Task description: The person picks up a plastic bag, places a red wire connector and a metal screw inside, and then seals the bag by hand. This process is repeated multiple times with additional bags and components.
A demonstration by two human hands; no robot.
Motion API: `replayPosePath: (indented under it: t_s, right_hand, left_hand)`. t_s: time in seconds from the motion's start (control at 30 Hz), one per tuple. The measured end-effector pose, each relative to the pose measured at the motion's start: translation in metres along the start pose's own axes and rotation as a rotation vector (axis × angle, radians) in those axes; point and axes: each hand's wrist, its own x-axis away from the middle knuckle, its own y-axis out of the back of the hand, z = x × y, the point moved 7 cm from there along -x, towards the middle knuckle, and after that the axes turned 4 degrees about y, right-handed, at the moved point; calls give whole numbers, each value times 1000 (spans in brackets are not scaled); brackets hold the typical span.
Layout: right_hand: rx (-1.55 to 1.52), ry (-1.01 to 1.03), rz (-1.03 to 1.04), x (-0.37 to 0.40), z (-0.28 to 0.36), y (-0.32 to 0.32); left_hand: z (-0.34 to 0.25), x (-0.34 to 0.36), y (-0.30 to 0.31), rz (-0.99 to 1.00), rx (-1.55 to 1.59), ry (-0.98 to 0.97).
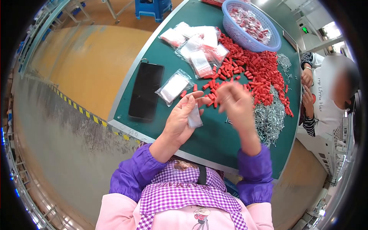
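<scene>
The green tabletop point(209, 143) in front of me is smooth and matt, with a pale metal edge, and much of it is taken up. At its far end stands a blue plastic basket point(238, 35), round and perforated, holding many clear packets point(250, 23) with red inside. Below it spreads a heap of red plugs point(264, 65), tapered little pieces with a dull finish, and against their near right side lies a pile of silvery screws point(269, 120), thin and shiny; a smaller scatter of screws point(283, 62) lies further off. To the left of the plugs sits a loose mound of clear plastic bags point(201, 44), glossy and creased, and nearer me a separate packet point(175, 88) with a white block in it. Beside that packet a flat black phone point(146, 92) lies close to the table's left edge. Across the table on the right, a person point(324, 96) in a white top with striped sleeves has both hands near the edge. My left hand point(176, 122) grasps a small clear bag point(194, 118) by its top, between thumb and fingers — it hangs just above the table, near the plugs. My right hand point(239, 105) is raised to the right of the bag, apart from it, fingers bent and blurred — I cannot tell whether they grip anything.
</scene>
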Motion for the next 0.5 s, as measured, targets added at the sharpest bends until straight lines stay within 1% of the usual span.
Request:
replayPosePath:
  t_s: [0.03,0.1,0.2,0.3,0.43,0.47,0.5]
  right_hand:
    - [-14,-116,95,15,-17,-20]
    - [-214,-97,-4,31,-30,-42]
    - [-226,-117,10,40,-47,-50]
    - [-204,-236,-39,45,-52,-40]
    - [-100,-214,-95,49,-43,-25]
    - [-84,-202,-81,50,-43,-22]
    - [-123,-208,-75,51,-43,-21]
  left_hand:
    - [1,-1,0,8,19,-3]
    - [3,-1,-7,87,75,5]
    - [8,-1,-17,145,131,32]
    - [11,-3,-15,121,188,24]
    - [8,2,-19,90,224,78]
    - [8,2,-16,58,197,72]
    - [9,0,-11,26,169,66]
